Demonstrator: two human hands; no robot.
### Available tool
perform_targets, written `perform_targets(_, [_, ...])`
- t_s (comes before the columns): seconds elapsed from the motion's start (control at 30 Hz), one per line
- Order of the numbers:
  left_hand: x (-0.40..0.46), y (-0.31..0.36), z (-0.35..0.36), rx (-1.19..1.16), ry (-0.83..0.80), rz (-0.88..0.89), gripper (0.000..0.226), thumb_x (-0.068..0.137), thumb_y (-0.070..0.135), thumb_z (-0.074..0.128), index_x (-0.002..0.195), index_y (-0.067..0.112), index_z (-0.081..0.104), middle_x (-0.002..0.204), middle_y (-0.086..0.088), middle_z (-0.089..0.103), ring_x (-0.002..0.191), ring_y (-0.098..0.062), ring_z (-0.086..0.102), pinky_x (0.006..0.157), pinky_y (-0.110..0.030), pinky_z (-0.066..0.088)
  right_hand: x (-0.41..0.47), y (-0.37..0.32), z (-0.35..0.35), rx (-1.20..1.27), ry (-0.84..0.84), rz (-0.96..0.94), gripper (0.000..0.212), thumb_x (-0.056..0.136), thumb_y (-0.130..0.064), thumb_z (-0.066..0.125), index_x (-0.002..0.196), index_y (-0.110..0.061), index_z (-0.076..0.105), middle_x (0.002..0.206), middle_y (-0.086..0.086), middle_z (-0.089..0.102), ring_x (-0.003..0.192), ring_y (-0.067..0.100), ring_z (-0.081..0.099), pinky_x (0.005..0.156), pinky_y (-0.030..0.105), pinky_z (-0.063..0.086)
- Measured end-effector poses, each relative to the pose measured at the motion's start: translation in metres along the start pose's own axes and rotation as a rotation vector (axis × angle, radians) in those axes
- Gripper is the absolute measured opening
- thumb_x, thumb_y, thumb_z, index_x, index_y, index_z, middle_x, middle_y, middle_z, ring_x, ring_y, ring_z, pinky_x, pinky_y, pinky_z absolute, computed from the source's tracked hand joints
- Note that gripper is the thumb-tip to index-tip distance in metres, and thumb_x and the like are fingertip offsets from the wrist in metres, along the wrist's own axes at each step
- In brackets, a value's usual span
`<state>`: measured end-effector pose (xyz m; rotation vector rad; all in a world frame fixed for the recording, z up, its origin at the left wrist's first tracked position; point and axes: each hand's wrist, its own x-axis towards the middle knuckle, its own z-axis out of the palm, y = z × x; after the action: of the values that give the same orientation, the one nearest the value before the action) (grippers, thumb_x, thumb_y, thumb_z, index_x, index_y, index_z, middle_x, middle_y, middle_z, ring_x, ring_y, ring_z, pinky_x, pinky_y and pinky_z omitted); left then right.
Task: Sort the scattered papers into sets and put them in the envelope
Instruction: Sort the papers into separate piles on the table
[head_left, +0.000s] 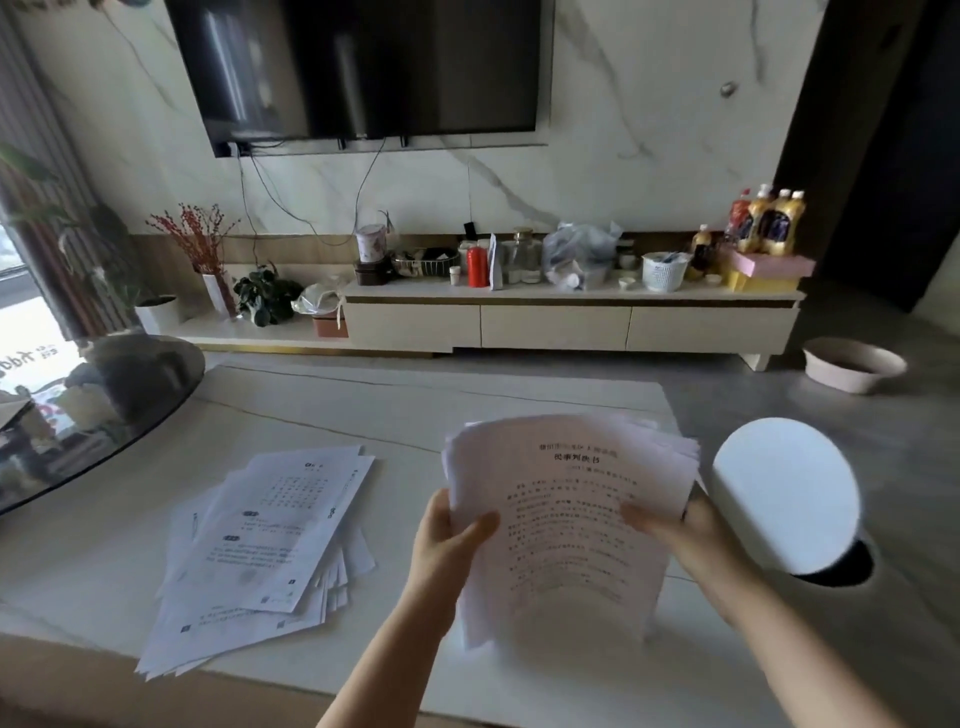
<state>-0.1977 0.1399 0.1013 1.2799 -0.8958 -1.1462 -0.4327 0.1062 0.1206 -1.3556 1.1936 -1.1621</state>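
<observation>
Both hands hold a thick sheaf of printed papers (566, 514) upright above the white marble table (405, 415), its lower edge near the tabletop. My left hand (447, 535) grips the sheaf's left edge, thumb on the front page. My right hand (670, 525) grips the right edge. The sheets' top edges are fanned and uneven. A second, loosely spread pile of printed papers (265, 551) lies flat on the table to the left, overhanging the near edge. I see no envelope.
A white round stool (784, 499) stands close to my right hand. A dark glass round table (93, 415) overlaps the left end. Beyond are a low TV cabinet (561, 325) crowded with bottles and jars, and a pink basin (852, 364) on the floor.
</observation>
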Motion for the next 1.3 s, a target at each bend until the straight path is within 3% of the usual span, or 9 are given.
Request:
perform_targets(0.23, [0.037,-0.006,0.022,0.073,-0.112,0.027,0.060,0.061,0.026,0.077,0.115,0.022,0.052,0.106,-0.007,0.067,0.097,-0.022,0.066,0.074,-0.031,0.057,0.028,0.031,-0.008,0.068,0.131,0.034,0.047,0.084,0.006,0.053,0.125,-0.016,0.044,0.109,0.006,0.062,0.104,0.021,0.059,0.079,0.034,0.047])
perform_targets(0.43, [0.060,-0.008,0.035,0.027,-0.022,0.056,0.052,0.061,0.020,0.077,0.110,0.018,0.059,0.100,-0.008,0.071,0.092,-0.027,0.068,0.078,-0.041,0.058,0.047,0.032,0.014,-0.006,0.194,-0.056,0.031,0.090,-0.003,0.055,0.117,-0.016,0.050,0.104,0.002,0.064,0.096,0.017,0.062,0.081,0.037,0.049])
perform_targets(0.6, [0.055,-0.003,0.018,0.090,-0.067,0.065,0.036,0.083,-0.007,0.060,0.107,0.018,0.052,0.106,-0.010,0.065,0.094,-0.018,0.062,0.072,-0.023,0.051,0.037,0.033,-0.008,0.033,0.190,-0.042,0.037,0.087,-0.001,0.060,0.117,-0.020,0.051,0.105,-0.001,0.066,0.098,0.015,0.062,0.077,0.028,0.045])
perform_targets(0.7, [0.046,-0.002,0.021,0.136,-0.128,0.073,0.028,0.092,0.001,0.052,0.113,0.020,0.050,0.111,-0.007,0.062,0.096,-0.012,0.059,0.072,-0.018,0.048,0.029,0.034,-0.005,0.080,0.194,-0.020,0.035,0.089,-0.003,0.057,0.119,-0.018,0.050,0.106,-0.002,0.065,0.099,0.015,0.060,0.076,0.025,0.045])
perform_targets(0.9, [0.043,0.013,0.038,0.194,-0.072,0.130,0.017,0.100,0.016,0.042,0.114,0.016,0.051,0.112,-0.010,0.061,0.102,-0.024,0.060,0.088,-0.043,0.052,0.026,0.017,0.003,0.019,0.205,-0.084,0.015,0.094,-0.014,0.053,0.108,-0.019,0.058,0.103,0.000,0.068,0.099,0.019,0.062,0.087,0.040,0.048])
perform_targets(1.03, [0.031,0.009,0.028,0.256,-0.108,0.115,0.019,0.096,0.012,0.050,0.114,0.016,0.044,0.111,-0.008,0.057,0.101,-0.019,0.059,0.075,-0.026,0.051,0.022,0.013,-0.003,-0.028,0.199,-0.109,0.029,0.092,-0.005,0.053,0.119,-0.017,0.049,0.113,0.001,0.062,0.106,0.017,0.058,0.092,0.036,0.044])
perform_targets(1.1, [0.028,0.001,0.027,0.310,-0.106,0.089,0.019,0.095,0.009,0.050,0.112,0.015,0.045,0.111,-0.007,0.057,0.102,-0.018,0.058,0.079,-0.028,0.050,0.021,0.014,-0.003,-0.074,0.204,-0.107,0.032,0.092,0.000,0.051,0.120,-0.014,0.047,0.107,0.001,0.062,0.100,0.016,0.057,0.085,0.029,0.044])
perform_targets(1.2, [0.032,0.001,0.029,0.325,-0.011,0.116,0.008,0.096,0.006,0.047,0.103,0.006,0.048,0.098,-0.004,0.058,0.090,-0.018,0.056,0.079,-0.031,0.047,0.018,0.009,-0.007,-0.103,0.233,-0.125,0.009,0.093,-0.002,0.049,0.101,-0.006,0.052,0.086,0.005,0.061,0.081,0.018,0.055,0.067,0.023,0.041])
perform_targets(1.3, [0.032,0.002,0.028,0.307,0.011,0.113,0.012,0.095,0.009,0.050,0.103,0.003,0.045,0.096,-0.005,0.056,0.086,-0.018,0.055,0.074,-0.030,0.046,0.015,0.008,-0.007,-0.107,0.233,-0.129,0.006,0.094,-0.006,0.050,0.091,-0.011,0.050,0.083,0.004,0.059,0.078,0.015,0.055,0.065,0.016,0.041])
